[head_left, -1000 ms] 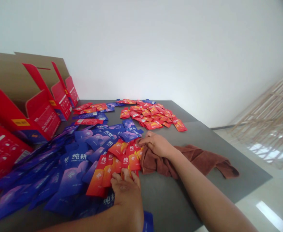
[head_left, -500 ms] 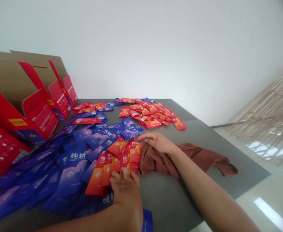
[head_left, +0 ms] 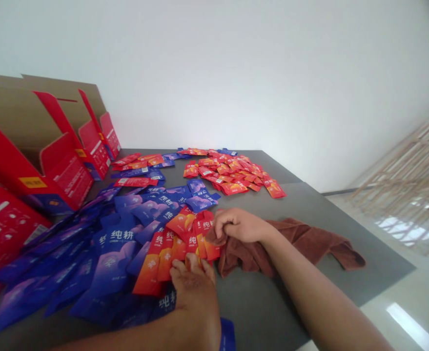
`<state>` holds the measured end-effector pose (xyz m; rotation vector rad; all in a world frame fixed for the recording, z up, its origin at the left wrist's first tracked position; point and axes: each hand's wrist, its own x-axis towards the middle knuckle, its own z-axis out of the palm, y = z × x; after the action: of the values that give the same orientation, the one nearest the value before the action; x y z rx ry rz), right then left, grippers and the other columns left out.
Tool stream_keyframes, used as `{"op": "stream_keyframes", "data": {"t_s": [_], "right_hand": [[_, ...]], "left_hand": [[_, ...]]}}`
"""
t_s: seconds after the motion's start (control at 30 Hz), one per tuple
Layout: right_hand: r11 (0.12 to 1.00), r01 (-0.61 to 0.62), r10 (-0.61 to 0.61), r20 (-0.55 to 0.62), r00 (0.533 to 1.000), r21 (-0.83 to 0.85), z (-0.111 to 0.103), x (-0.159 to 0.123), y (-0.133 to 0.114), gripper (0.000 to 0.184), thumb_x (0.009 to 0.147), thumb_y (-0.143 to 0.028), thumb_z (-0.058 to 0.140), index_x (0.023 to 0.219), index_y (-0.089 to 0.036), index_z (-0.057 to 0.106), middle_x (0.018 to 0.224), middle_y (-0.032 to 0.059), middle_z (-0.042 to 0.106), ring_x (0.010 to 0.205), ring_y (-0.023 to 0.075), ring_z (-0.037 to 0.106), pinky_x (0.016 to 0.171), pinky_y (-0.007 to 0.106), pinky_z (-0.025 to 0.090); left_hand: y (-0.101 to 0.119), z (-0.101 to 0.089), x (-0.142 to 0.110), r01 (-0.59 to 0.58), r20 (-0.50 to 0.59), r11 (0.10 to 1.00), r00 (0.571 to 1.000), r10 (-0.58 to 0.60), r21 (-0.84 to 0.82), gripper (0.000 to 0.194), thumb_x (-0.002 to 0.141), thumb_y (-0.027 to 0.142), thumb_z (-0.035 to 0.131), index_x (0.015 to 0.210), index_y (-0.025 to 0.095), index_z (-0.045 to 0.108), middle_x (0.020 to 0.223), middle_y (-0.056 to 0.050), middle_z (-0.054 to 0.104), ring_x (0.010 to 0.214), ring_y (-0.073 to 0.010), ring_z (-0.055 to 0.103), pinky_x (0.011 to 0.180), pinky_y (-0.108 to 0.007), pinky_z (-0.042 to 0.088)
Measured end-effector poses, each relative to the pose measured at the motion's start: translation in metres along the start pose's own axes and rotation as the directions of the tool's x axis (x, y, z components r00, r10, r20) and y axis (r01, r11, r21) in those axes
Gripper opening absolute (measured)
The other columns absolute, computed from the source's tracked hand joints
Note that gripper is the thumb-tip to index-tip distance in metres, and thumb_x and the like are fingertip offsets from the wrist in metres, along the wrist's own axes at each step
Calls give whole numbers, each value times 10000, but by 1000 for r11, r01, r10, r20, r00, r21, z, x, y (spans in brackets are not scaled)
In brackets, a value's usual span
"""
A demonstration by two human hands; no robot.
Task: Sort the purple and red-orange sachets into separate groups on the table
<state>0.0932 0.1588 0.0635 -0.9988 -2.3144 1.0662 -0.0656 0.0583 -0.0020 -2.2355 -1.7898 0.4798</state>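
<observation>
My right hand point(head_left: 241, 225) has its fingers curled round the near-left end of a crumpled brown cloth point(head_left: 309, 239), at the edge of some orange-red sachets point(head_left: 150, 268). The rest of the cloth trails to the right beneath my wrist and forearm. My left hand point(head_left: 195, 297) lies on the lower part of those sachets, fingers spread and pressing down on them. Under and around the orange-red ones spreads a large heap of blue-purple sachets point(head_left: 113, 261) with white printing. My left hand hides the lower ends of some sachets.
Open red cartons point(head_left: 68, 170) with raised cardboard flaps line the left side. A second pile of red-orange sachets point(head_left: 232, 173) lies at the back, and mixed red and blue sachets point(head_left: 137, 170) lie back left. The grey table point(head_left: 331, 214) ends against a white wall; floor shows right.
My right hand has closed its fingers on the cloth's end, where before they were stretched over it. My left hand stays on the sachets. The view has shifted slightly.
</observation>
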Motion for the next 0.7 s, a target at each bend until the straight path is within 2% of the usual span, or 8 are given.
{"op": "stream_keyframes", "data": {"t_s": [0.07,0.1,0.2,0.27,0.33,0.4,0.5,0.7], "right_hand": [[994,-104,107,-233,967,21,-19,-8,8,215,644,-88,391,669,-168,589,713,9,626,699,138,595,709,248,469],[983,-182,175,-364,915,15,-30,-12,14,205,654,-102,383,660,-172,575,688,11,621,677,143,596,688,251,469],[881,-470,312,-670,673,-62,-66,-16,30,216,712,-143,381,676,-175,591,709,42,659,712,170,629,677,258,465],[729,-661,332,-753,568,-177,-84,-8,35,234,774,-198,414,717,-171,639,796,78,698,795,200,649,708,273,461],[555,-767,365,-735,572,-322,-90,8,38,254,829,-287,463,772,-161,676,869,114,712,837,226,656,716,284,457],[445,-761,415,-644,642,-472,-85,28,41,308,850,-391,520,887,-139,693,958,147,709,865,244,661,715,292,462],[407,-665,478,-475,739,-626,-65,52,49,470,839,-490,579,1128,-123,638,1079,173,687,911,260,664,725,308,482],[388,-614,492,-408,769,-688,-37,54,53,448,871,-396,559,1229,-128,581,1072,185,688,920,259,668,744,319,489]], "left_hand": [[1,0,1,12,-10,1000,1000,-12,7,535,857,-26,391,1257,245,620,1355,-200,565,1165,-455,553,898,-582,453],[1,0,1,16,-2,1000,1000,-16,-5,532,855,-27,396,1255,241,622,1355,-199,565,1171,-456,549,899,-585,453],[4,0,2,28,22,997,999,-27,-74,519,840,-34,426,1244,221,628,1365,-205,554,1193,-464,528,913,-621,437],[4,1,2,47,22,993,999,-44,-110,529,828,-49,437,1236,225,633,1361,-210,555,1189,-461,533,920,-633,427],[3,1,2,50,-14,993,999,-52,-103,536,827,-61,427,1215,235,649,1341,-210,571,1168,-460,551,908,-630,434],[1,2,0,19,-68,997,997,-25,-80,538,831,-67,405,1186,237,670,1307,-208,598,1132,-460,577,873,-616,463],[-3,2,-1,-43,-100,995,994,34,-90,532,832,-63,387,1171,223,680,1272,-206,625,1087,-450,608,828,-596,505],[1,-3,-3,10,-81,995,996,-19,-102,513,835,-43,393,1189,208,666,1299,-185,615,1129,-427,589,891,-611,472]]}}
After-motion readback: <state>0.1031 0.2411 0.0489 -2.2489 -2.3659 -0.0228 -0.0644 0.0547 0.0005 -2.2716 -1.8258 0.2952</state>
